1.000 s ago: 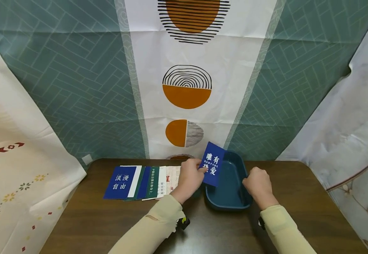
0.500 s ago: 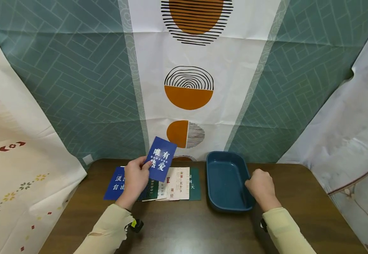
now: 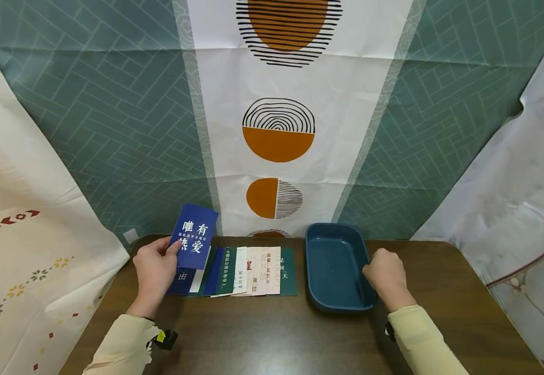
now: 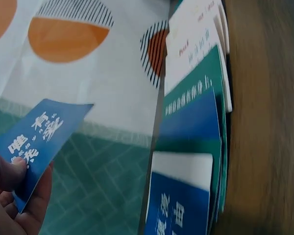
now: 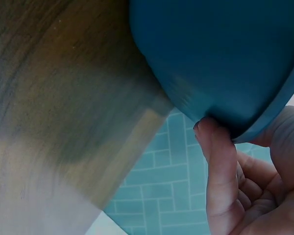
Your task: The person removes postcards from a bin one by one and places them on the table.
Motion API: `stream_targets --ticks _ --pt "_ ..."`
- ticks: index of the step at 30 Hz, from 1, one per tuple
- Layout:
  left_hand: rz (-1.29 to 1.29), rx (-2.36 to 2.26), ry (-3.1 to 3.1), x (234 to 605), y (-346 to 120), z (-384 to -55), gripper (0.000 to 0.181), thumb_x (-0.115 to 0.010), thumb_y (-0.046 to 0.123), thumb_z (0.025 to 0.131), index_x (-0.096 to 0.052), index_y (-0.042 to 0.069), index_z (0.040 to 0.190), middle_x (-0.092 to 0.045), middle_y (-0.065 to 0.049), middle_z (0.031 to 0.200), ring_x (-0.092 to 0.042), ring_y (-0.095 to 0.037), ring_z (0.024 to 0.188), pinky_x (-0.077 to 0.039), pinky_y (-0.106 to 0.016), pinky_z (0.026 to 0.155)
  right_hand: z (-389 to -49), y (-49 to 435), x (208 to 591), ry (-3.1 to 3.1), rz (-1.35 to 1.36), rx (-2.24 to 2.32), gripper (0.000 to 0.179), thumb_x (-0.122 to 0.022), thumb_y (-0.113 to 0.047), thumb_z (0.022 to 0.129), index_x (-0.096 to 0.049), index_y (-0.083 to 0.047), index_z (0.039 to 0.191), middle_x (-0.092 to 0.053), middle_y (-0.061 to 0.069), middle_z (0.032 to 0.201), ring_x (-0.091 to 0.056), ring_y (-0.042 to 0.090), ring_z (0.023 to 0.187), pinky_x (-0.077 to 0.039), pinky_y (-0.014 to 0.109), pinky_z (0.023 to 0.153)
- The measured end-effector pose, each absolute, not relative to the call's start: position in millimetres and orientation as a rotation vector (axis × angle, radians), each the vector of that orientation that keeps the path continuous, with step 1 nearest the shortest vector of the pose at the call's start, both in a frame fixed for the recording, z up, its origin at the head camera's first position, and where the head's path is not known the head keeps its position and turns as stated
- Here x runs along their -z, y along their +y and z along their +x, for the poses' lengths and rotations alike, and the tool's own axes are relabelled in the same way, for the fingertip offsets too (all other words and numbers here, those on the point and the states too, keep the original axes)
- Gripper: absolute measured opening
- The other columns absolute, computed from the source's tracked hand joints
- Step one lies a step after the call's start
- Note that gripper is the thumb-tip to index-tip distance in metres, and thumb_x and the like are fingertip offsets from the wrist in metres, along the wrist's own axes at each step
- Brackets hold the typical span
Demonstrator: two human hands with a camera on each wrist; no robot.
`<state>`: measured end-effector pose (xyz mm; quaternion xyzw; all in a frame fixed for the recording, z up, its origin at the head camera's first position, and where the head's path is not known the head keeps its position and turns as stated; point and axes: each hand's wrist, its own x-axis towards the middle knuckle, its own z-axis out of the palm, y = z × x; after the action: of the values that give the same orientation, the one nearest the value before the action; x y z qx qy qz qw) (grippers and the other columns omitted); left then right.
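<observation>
A dark blue card with white characters is pinched between the thumb and fingers of my left hand. It is raised over the left end of an overlapping row of cards. In the left wrist view the held card stands apart from the row, whose nearest card is blue with a white strip. My right hand grips the right rim of a deep blue rectangular tray. The right wrist view shows a finger against the tray's outer wall, the thumb side at its rim.
The brown wooden table has a back edge against a patterned cloth. White cloths hang at the left and right. A green card ends the row, left of the tray.
My left hand has carried the blue card leftward from over the tray, across the row, to its left end. The right hand has stayed at the tray's rim.
</observation>
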<state>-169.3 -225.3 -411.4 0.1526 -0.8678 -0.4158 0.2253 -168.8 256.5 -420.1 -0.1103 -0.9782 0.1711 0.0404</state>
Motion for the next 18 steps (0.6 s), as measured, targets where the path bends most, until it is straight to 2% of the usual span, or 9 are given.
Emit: stream_targets --ticks 4,7,11,15,18 --pt "0.486 1.129 -2.370 413.4 -241.8 -166.5 0.034 -0.061 0.027 0.090 -0.067 0.001 0.112 -0.070 -0.019 0.101 -0.068 -0.029 0.076 -0.056 -0.043 0.065 -169.2 258.7 421.5 -3.002 -0.348 -0.512 0.034 -0.056 -0.009 0.073 -0.032 -0.015 0.049 -0.023 -0.004 0.049 -0.036 0.018 0.048 -0.031 0.031 0.043" --pt "0.545 1.109 -2.358 416.3 -253.7 -165.3 0.033 -0.062 0.026 0.090 -0.068 0.000 0.110 -0.070 -0.020 0.099 -0.067 -0.027 0.073 -0.055 -0.032 0.058 -169.4 260.7 423.0 -3.010 -0.363 -0.516 0.034 -0.056 -0.010 0.074 -0.034 -0.015 0.050 -0.028 -0.003 0.049 -0.040 0.020 0.049 -0.032 0.032 0.043" --pt "0.620 1.087 -2.374 423.6 -268.4 -165.9 0.034 -0.063 0.026 0.089 -0.068 -0.001 0.110 -0.070 -0.022 0.097 -0.066 -0.025 0.070 -0.047 -0.018 0.048 -169.5 262.2 424.2 -3.017 -0.378 -0.516 0.033 -0.056 -0.011 0.075 -0.034 -0.015 0.050 -0.030 -0.002 0.050 -0.041 0.020 0.050 -0.033 0.032 0.043" --pt "0.675 1.065 -2.396 435.7 -282.7 -166.1 0.035 -0.063 0.025 0.088 -0.067 -0.002 0.110 -0.069 -0.023 0.096 -0.065 -0.025 0.069 -0.044 -0.017 0.046 -170.9 261.8 424.6 -3.005 -0.347 -0.510 0.034 -0.056 -0.010 0.074 -0.033 -0.015 0.049 -0.025 -0.004 0.050 -0.037 0.019 0.049 -0.031 0.032 0.043" --pt "0.688 1.044 -2.417 445.8 -290.3 -165.4 0.034 -0.065 0.022 0.087 -0.067 -0.005 0.107 -0.068 -0.024 0.094 -0.062 -0.027 0.072 -0.042 -0.021 0.048 -172.1 260.9 425.2 -2.994 -0.326 -0.504 0.034 -0.057 -0.010 0.074 -0.034 -0.014 0.048 -0.027 -0.003 0.049 -0.037 0.019 0.050 -0.032 0.032 0.044"
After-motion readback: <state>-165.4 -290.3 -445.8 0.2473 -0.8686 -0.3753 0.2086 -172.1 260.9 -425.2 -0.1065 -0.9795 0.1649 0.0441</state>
